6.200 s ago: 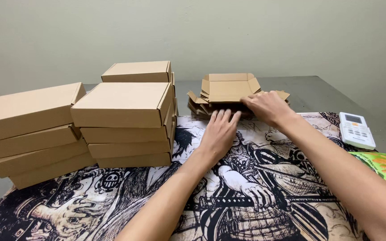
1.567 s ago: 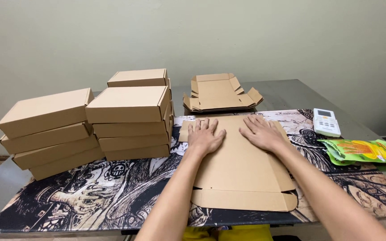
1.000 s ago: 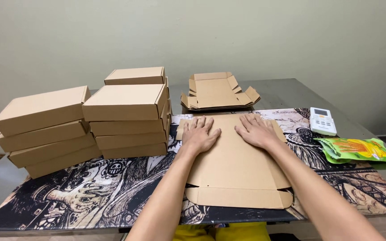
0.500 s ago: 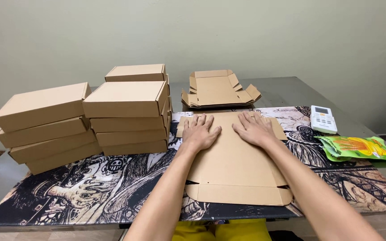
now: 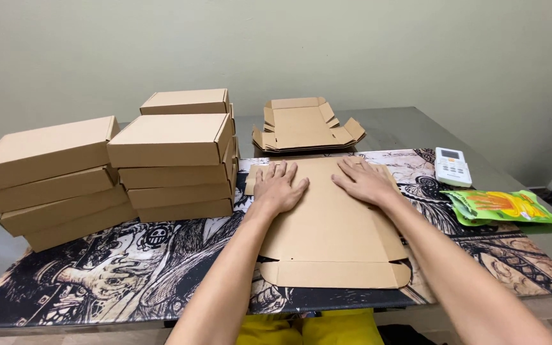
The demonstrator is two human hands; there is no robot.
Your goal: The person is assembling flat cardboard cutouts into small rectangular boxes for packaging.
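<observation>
A flat, unfolded brown cardboard box blank (image 5: 330, 233) lies on the printed black-and-white mat (image 5: 129, 268) in front of me. My left hand (image 5: 278, 185) rests palm down on its far left part, fingers spread. My right hand (image 5: 364, 180) lies palm down on its far right part, fingers spread too. Neither hand grips anything. Behind the blank, a small pile of more flat cardboard blanks (image 5: 306, 125) sits on the grey table.
Folded brown boxes stand in stacks on the left: one stack (image 5: 52, 179) at the far left, another (image 5: 172, 166) beside my left hand, a third (image 5: 186, 102) behind. A white remote control (image 5: 452, 166) and a green-and-orange packet (image 5: 503, 206) lie at the right.
Earlier my hands were at the far pile of blanks; since then a blank has come onto the mat. In the last second both hands stay pressed flat on it, hardly moving.
</observation>
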